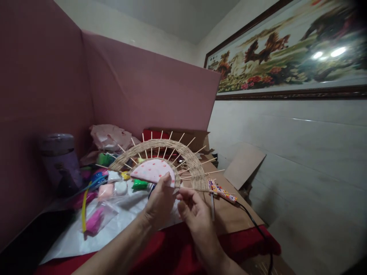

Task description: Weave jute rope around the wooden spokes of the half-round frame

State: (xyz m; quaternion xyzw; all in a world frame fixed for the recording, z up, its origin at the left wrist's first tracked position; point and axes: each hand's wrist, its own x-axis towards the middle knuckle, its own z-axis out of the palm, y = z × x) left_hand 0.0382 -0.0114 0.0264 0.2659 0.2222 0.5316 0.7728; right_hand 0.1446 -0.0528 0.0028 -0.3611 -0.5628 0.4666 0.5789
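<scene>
A half-round craft piece point(160, 158) stands upright above the table: a pink dotted half-disc point(153, 170) with thin wooden sticks fanning out, and jute twine woven in an arch across them. My left hand point(159, 202) is closed on the lower edge of the pink half-disc, thumb up against it. My right hand point(195, 215) is closed in a pinch at the bottom right end of the woven arch, seemingly on the twine or a stick there. A glue gun with a dotted pattern point(222, 192) lies just right of my right hand.
Bags of coloured clay point(106, 191) lie on white paper point(86, 236) at the left. A purple bottle point(60, 160) stands far left. A cardboard box point(186, 139) sits behind the craft piece. A black cord point(255, 225) runs off the red-covered table point(177, 248). Pink boards point(129, 84) wall the back.
</scene>
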